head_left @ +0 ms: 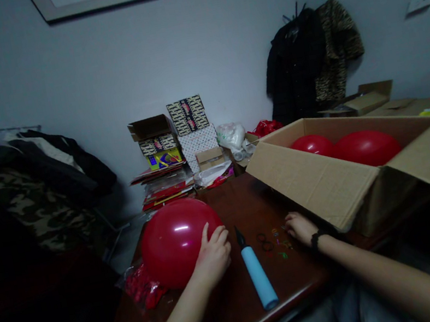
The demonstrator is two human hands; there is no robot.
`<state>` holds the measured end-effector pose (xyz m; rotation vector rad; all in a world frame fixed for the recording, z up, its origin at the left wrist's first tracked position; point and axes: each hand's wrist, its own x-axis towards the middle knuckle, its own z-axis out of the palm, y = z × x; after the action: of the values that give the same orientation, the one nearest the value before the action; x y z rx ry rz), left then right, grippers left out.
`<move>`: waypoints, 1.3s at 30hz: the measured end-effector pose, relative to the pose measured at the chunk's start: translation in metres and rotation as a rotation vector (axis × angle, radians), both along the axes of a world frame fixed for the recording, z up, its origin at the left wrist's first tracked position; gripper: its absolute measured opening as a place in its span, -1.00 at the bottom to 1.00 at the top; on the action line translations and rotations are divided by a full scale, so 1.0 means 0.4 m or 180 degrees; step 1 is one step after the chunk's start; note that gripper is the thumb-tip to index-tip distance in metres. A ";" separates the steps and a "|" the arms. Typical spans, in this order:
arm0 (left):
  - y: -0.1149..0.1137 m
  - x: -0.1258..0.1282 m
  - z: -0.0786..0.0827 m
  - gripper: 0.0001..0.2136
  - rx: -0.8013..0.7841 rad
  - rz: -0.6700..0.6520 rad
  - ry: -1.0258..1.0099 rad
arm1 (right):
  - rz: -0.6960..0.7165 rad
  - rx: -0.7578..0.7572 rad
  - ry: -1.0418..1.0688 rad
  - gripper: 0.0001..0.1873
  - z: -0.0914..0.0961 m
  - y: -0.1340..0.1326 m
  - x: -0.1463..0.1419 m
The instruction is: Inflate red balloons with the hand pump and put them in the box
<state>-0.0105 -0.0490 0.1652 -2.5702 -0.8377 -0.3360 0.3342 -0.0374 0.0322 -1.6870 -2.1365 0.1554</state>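
My left hand (213,251) grips the right side of a big inflated red balloon (175,243), its thumb against the surface and its other fingers curled; the balloon's neck is hidden. To the right of this hand a light blue hand pump (259,278) with a black nozzle lies on the table. My right hand (299,228) rests low over the tabletop, fingers drawn together, and what they hold is too small to make out. Just left of its fingertips are several small coloured rubber bands (282,246) and dark hair ties (263,242).
A plastic bag of uninflated red balloons (143,287) lies left on the brown table (226,203). At right, an open cardboard box (318,181) holds red balloons (366,148). Stacked boxes (196,136) stand by the wall; clothes hang left and right.
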 end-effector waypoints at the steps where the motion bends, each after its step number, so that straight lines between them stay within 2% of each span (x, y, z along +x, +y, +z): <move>1: -0.002 -0.001 -0.001 -0.93 -0.0012 0.0017 -0.0039 | -0.0017 -0.0001 -0.0004 -0.82 -0.002 0.003 0.003; 4: -0.006 -0.004 -0.012 -0.94 -0.0023 0.0009 -0.0081 | 0.0057 -0.0021 -0.0035 -0.81 -0.009 0.013 -0.010; 9: -0.009 0.005 -0.027 -0.92 -0.0019 -0.0132 -0.0028 | 0.0123 -0.0078 -0.0052 -0.81 -0.011 0.037 -0.073; 13: -0.012 0.006 -0.015 -0.93 0.0007 -0.0125 -0.0066 | 0.0033 -0.0111 0.0031 -0.82 -0.005 0.046 -0.108; 18: -0.012 -0.017 0.004 -0.95 0.0078 0.0082 -0.0189 | -0.0052 -0.0014 0.0411 -0.88 0.008 0.042 -0.136; 21: -0.009 -0.037 0.022 -0.94 0.0183 0.0222 -0.0249 | -0.0100 0.0196 0.0853 -0.88 0.070 0.040 -0.180; 23: -0.007 -0.048 0.044 -0.93 0.0263 0.0284 -0.0322 | 0.0059 0.0399 0.1181 -0.83 0.148 0.035 -0.227; 27: -0.012 -0.062 0.111 -0.92 0.0442 0.0401 -0.0537 | 0.0880 0.0715 0.1645 -0.85 0.335 0.009 -0.344; 30: -0.032 -0.073 0.163 -0.92 0.0616 0.0409 -0.0697 | 0.1193 0.0852 0.1903 -0.88 0.432 -0.003 -0.425; 33: -0.059 -0.087 0.196 -0.91 0.0747 0.0420 -0.0837 | 0.1205 0.0960 0.2124 -0.90 0.475 0.000 -0.489; 39: -0.084 -0.114 0.212 -0.90 0.0868 0.0581 -0.1236 | 0.1333 0.1115 0.2260 -0.95 0.493 -0.008 -0.578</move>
<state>-0.0563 -0.0828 0.2499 -2.1875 -1.0681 -0.8478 0.1032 -0.0405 0.2295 -0.7996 -1.7886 0.4042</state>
